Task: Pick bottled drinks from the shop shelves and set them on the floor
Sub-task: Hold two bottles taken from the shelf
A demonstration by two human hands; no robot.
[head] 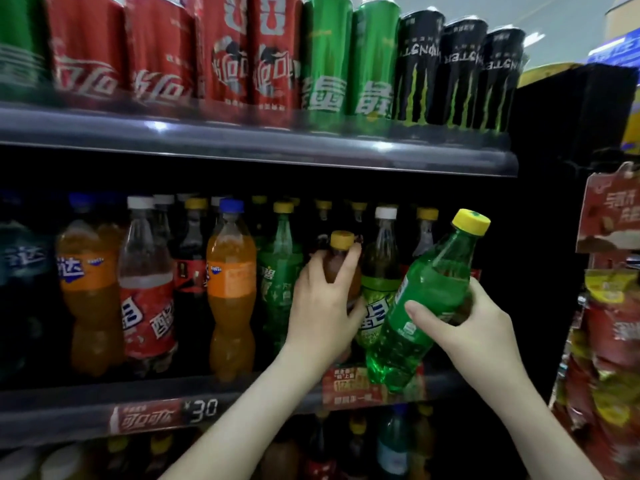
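Along the upper shelf (242,147), red cans (156,53) are standing at the left, green cans (346,64) beside them and black cans (460,74) at the right end.

On the middle shelf (69,407) below, bottles are lining up. An orange bottle (90,289) is standing at the left, followed by a red-labelled bottle (145,296) with a white cap, a dark cola bottle (190,265), a blue-capped orange bottle (230,289) and a green shelf bottle (280,268). A price tag (166,415) is showing on the shelf edge under them.

My left hand (322,306) is reaching into the row, its fingers and thumb curling around the brown bottle (341,259) with a yellow cap. That bottle is standing upright among the others. My hand is hiding its base, so I cannot tell whether it is resting on the shelf. Just to its right, a white-capped bottle (379,271) with a yellow-green label is standing.

My right hand (474,323) is gripping the green bottle (426,299) around its middle, fingers wrapping its label. I am holding it out in front of the shelf. It is tilting, with the yellow cap pointing up and right and the base hanging before a red label (346,386) on the shelf edge.

At the far right, snack packets (609,323) are hanging on a rack.
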